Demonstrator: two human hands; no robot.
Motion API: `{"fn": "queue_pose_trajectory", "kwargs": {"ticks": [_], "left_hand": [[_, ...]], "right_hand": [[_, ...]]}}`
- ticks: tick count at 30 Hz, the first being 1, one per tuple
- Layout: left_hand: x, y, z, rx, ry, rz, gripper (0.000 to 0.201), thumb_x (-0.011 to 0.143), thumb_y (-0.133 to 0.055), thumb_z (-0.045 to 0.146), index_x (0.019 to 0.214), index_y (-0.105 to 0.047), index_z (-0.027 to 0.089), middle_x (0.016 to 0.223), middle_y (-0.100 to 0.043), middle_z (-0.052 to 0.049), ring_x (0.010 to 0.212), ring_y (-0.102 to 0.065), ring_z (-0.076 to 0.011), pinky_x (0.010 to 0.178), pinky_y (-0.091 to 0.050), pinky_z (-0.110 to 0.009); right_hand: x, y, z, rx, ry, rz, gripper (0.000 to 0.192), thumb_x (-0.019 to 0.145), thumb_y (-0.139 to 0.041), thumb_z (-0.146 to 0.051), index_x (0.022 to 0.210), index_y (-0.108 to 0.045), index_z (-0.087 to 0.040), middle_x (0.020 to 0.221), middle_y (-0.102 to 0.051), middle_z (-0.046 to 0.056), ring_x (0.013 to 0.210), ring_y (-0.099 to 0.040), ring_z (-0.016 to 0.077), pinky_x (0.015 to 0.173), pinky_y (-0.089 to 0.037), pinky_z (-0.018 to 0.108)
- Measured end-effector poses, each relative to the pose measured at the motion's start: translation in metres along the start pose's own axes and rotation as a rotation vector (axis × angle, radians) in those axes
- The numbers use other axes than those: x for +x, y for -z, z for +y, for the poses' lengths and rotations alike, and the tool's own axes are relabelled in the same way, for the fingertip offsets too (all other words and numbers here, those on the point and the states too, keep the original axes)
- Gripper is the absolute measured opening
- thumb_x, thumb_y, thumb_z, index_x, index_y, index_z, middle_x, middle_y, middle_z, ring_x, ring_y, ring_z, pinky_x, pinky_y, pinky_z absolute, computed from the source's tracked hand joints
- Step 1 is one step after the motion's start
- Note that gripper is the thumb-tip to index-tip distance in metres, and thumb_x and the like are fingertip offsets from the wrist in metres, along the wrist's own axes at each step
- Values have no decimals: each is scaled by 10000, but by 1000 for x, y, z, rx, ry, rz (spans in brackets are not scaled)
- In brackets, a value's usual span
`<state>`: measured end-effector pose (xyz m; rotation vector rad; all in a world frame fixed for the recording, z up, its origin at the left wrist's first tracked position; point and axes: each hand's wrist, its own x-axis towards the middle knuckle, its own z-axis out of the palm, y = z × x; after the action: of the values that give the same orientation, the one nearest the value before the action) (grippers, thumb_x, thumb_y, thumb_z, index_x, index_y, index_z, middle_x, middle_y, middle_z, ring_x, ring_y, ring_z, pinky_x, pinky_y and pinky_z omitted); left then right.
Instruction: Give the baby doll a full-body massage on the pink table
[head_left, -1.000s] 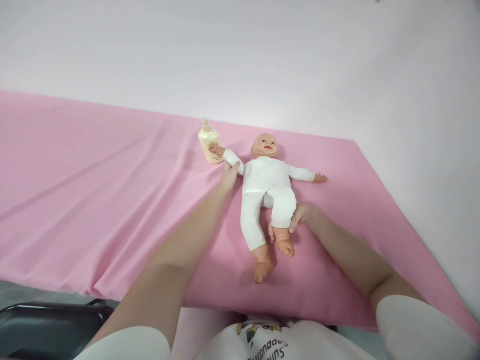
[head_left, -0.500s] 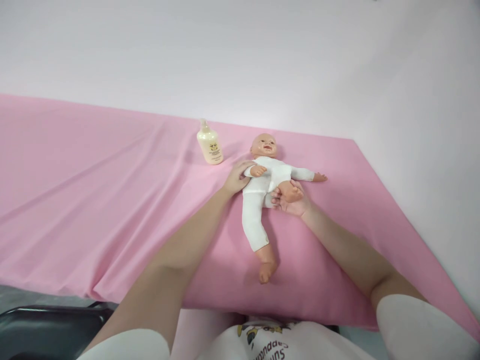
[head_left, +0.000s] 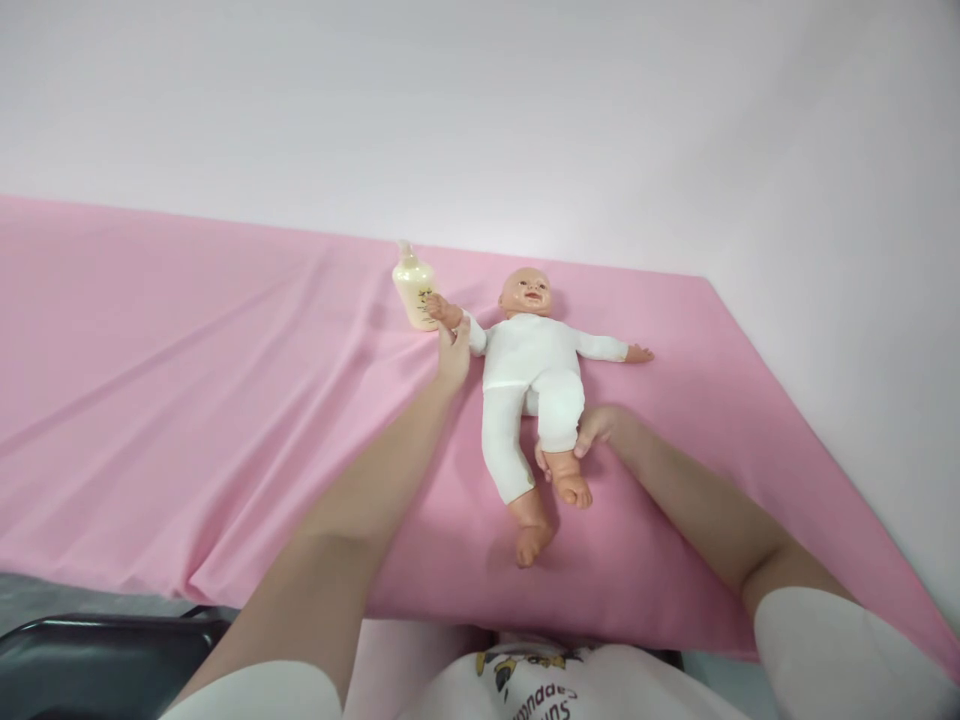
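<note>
A baby doll (head_left: 534, 372) in a white suit lies face up on the pink sheet (head_left: 225, 400), head toward the far wall. My left hand (head_left: 454, 350) holds the doll's near-left arm by the wrist, stretched out toward a cream lotion bottle (head_left: 413, 290). My right hand (head_left: 592, 432) grips the ankle of the doll's right-side leg, which lies extended with the bare foot just beside my fingers. The doll's other leg lies straight and its other arm points right.
The pink sheet covers a wide surface that ends at a pale wall behind and at the right. A dark tray or chair edge (head_left: 97, 655) shows at the lower left, below the sheet's front edge.
Half a second ago the doll's arm was folded over its chest and the leg bent up to the belly. Both limbs are now stretched back out, as they were a second ago.
</note>
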<state>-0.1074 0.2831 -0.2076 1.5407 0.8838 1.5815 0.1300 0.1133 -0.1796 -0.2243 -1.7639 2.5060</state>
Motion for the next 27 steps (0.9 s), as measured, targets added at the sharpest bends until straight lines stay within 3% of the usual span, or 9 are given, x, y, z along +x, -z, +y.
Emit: {"fn": "queue_pose_trajectory", "kwargs": {"ticks": [3, 6, 9, 11, 14, 16, 18, 23, 27], "left_hand": [[-3, -2, 8, 33, -5, 49, 644, 916, -542, 728, 1335, -525, 239, 1402, -607, -144, 1338, -574, -277, 1140, -454, -444], [-7, -5, 24, 196, -161, -160, 626, 864, -575, 766, 1143, -668, 213, 1209, -696, -137, 1240, -614, -312, 1130, -439, -491], [-10, -7, 39, 374, -285, -414, 601, 793, -685, 734, 1103, -734, 222, 1211, -710, -136, 1216, -607, -344, 1135, -401, -521], [-11, -8, 46, 449, -312, -505, 592, 779, -727, 686, 1155, -742, 231, 1270, -697, -136, 1229, -594, -354, 1134, -388, -519], [-12, -7, 52, 490, -317, -533, 563, 788, -742, 621, 1201, -735, 238, 1296, -692, -125, 1234, -588, -349, 1132, -386, -501], [-13, -7, 53, 485, -316, -524, 540, 788, -755, 582, 1204, -731, 237, 1288, -694, -122, 1226, -591, -345, 1128, -391, -497], [-14, -8, 53, 453, -310, -484, 515, 784, -767, 555, 1182, -728, 231, 1260, -702, -122, 1207, -601, -341, 1125, -398, -501], [-15, -13, 41, 262, -186, -231, 425, 834, -705, 580, 1046, -676, 213, 1103, -717, -98, 1089, -642, -290, 1092, -454, -481], [-11, -11, 26, 116, -13, -47, 485, 891, -629, 622, 1147, -583, 212, 1114, -695, -93, 1086, -658, -254, 1013, -514, -424]], "right_hand": [[2, 1, 3, 4, 90, -81, 496, 742, -844, -539, 913, -650, -116, 914, -702, 109, 949, -709, 273, 942, -551, 414], [5, 1, 9, 86, 349, -101, 594, 753, -774, -686, 920, -646, -130, 884, -647, 79, 892, -673, 243, 951, -556, 430], [6, 0, 6, 208, 581, -101, 604, 782, -691, -766, 866, -591, -176, 784, -538, 5, 782, -600, 179, 935, -568, 413], [4, -1, -1, 312, 604, 20, 590, 810, -641, -782, 810, -532, -201, 740, -469, -26, 722, -535, 148, 896, -572, 380], [2, -3, -12, 459, 567, 331, 581, 887, -491, -788, 759, -471, -222, 719, -427, -28, 687, -462, 136, 802, -554, 322], [2, -4, -16, 488, 541, 431, 584, 912, -407, -783, 739, -457, -228, 711, -420, -21, 681, -442, 140, 755, -534, 316], [2, -5, -15, 465, 519, 425, 592, 918, -370, -787, 739, -457, -230, 713, -425, -17, 689, -444, 148, 764, -526, 337], [3, -9, -7, 283, 440, 176, 583, 805, -625, -770, 815, -564, -190, 754, -512, -9, 713, -522, 158, 850, -541, 379], [3, -12, -4, 130, 154, 31, 486, 744, -796, -581, 896, -638, -147, 808, -649, 47, 743, -637, 197, 848, -555, 387]]}}
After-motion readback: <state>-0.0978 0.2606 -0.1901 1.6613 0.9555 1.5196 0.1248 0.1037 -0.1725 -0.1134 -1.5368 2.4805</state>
